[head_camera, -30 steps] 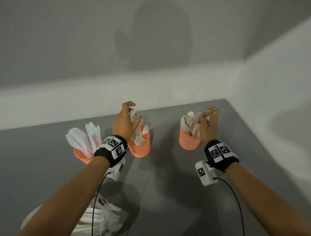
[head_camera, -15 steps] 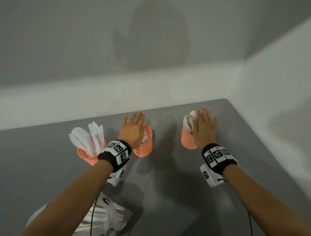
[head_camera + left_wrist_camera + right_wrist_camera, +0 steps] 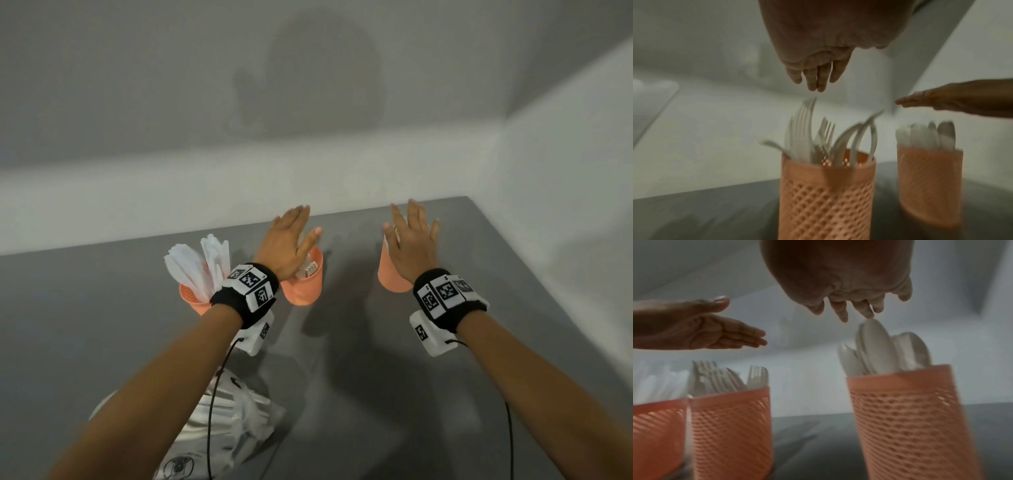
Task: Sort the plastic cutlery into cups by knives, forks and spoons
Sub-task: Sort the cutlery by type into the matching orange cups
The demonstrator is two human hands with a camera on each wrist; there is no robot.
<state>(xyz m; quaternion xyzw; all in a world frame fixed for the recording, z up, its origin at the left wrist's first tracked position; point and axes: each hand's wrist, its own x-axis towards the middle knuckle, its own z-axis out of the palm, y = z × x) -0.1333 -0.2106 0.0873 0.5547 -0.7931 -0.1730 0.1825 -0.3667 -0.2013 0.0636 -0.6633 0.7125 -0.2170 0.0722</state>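
Three orange mesh cups stand in a row on the grey table point(image 3: 102, 325). The left cup point(image 3: 191, 301) holds white knives point(image 3: 198, 263). White forks point(image 3: 812, 134) fill the middle cup point(image 3: 305, 287). The right cup point(image 3: 390, 274) holds white spoons point(image 3: 879, 350). My left hand point(image 3: 287, 240) hovers flat over the fork cup, fingers straight, holding nothing. Above the spoon cup my right hand point(image 3: 411, 240) is spread flat and empty, its fingertips point(image 3: 869, 314) just over the spoon tops.
A clear plastic bag point(image 3: 236, 418) with white cutlery lies near the front left, under my left forearm. White walls close the table at the back and right. Cables hang from both wrist cameras.
A second ago both hands had fingers curled at the cutlery tops. They opened flat over the cups, then rose slightly and moved forward.
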